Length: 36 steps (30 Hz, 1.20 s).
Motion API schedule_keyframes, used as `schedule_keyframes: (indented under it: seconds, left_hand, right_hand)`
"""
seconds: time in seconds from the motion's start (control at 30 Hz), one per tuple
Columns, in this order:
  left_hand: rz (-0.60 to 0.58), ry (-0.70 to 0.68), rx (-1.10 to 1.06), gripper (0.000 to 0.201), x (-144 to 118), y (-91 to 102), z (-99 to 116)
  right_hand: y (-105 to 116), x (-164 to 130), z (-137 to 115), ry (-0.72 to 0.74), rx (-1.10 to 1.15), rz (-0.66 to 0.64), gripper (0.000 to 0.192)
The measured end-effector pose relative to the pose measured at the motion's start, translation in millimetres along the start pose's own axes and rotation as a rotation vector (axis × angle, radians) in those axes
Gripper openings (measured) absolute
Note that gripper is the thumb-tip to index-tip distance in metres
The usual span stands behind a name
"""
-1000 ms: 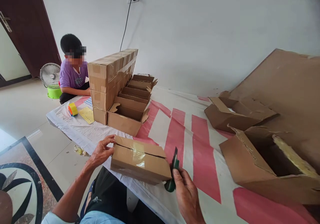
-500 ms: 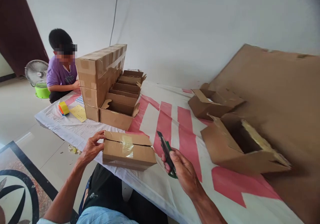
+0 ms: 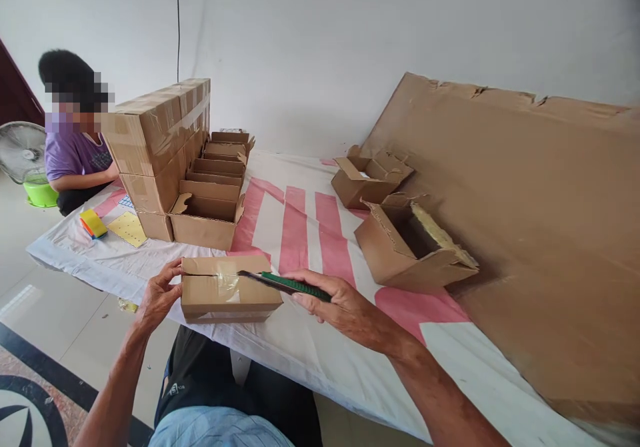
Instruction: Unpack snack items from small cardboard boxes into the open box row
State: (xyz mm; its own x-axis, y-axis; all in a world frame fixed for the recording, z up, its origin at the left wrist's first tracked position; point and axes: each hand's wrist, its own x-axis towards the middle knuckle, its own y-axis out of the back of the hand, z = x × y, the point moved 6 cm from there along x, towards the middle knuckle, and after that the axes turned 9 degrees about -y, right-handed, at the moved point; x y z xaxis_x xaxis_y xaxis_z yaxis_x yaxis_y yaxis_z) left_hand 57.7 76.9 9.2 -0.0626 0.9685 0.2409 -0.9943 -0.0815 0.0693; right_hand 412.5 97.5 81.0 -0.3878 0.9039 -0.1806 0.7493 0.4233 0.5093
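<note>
A closed cardboard box [image 3: 210,300] lies near the table's front edge, with a strip of clear tape [image 3: 229,288] across the seam on its top. My left hand [image 3: 159,297] grips the box's left end between thumb and fingers. In my right hand [image 3: 335,300] is a green and black utility knife [image 3: 295,284], fingers wrapped around its handle. The blade points left over the box top, its tip at the seam by the tape. Whether the tip has entered the tape I cannot tell.
Stacked taped boxes [image 3: 160,134] stand at the left, beside several open boxes [image 3: 205,227]. Two open boxes, the nearer one [image 3: 400,260] and the farther one [image 3: 363,184], sit at right before a large cardboard sheet [image 3: 505,220]. A person [image 3: 80,140] sits behind the stack.
My right hand has brought the knife left, from beside the box to over its top seam, and turned the blade from upward to leftward. The view has swung right.
</note>
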Motion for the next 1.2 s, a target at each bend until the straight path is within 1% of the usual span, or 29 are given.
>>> schedule_keyframes:
  seconds: [0.1,0.2,0.3,0.43,0.53,0.7,0.93,1.07,1.2]
  left_hand:
    - [0.004,-0.007,-0.014,0.051,0.5,-1.2,1.8]
    - [0.002,-0.003,0.009,0.051,0.4,-1.1,2.7]
    - [-0.006,0.007,0.034,0.05,-0.6,-0.7,2.6]
    - [-0.007,0.013,0.026,0.047,-1.9,0.3,-0.9]
    - [0.01,0.014,0.01,0.045,-2.7,1.6,-4.4]
    - [0.013,-0.001,-0.003,0.039,-3.6,1.2,-6.1]
    - [0.005,-0.008,-0.012,0.041,-3.0,1.4,-10.3]
    - [0.002,-0.006,0.009,0.044,-2.0,1.6,-8.8]
    - [-0.006,-0.015,0.016,0.046,-1.1,0.5,-3.7]
  right_hand:
    - [-2.4,6.2,-16.8,0.077,-0.08,-0.032,0.036]
    - [-6.5,19.0,-30.0,0.139,-0.14,-0.043,0.029]
    - [-10.2,32.3,-43.2,0.202,-0.14,-0.047,0.025]
    - [-16.4,43.1,-58.1,0.272,-0.148,-0.089,0.027]
    - [-19.9,47.8,-63.2,0.283,-0.195,-0.106,0.028]
    - [-22.3,53.2,-64.0,0.274,-0.264,-0.11,0.028]
    - [-19.3,53.5,-72.2,0.291,-0.37,-0.091,0.029]
    - [-20.0,55.9,-84.4,0.345,-0.493,-0.076,0.034]
    - [-26.2,62.9,-95.2,0.402,-0.639,-0.059,0.031]
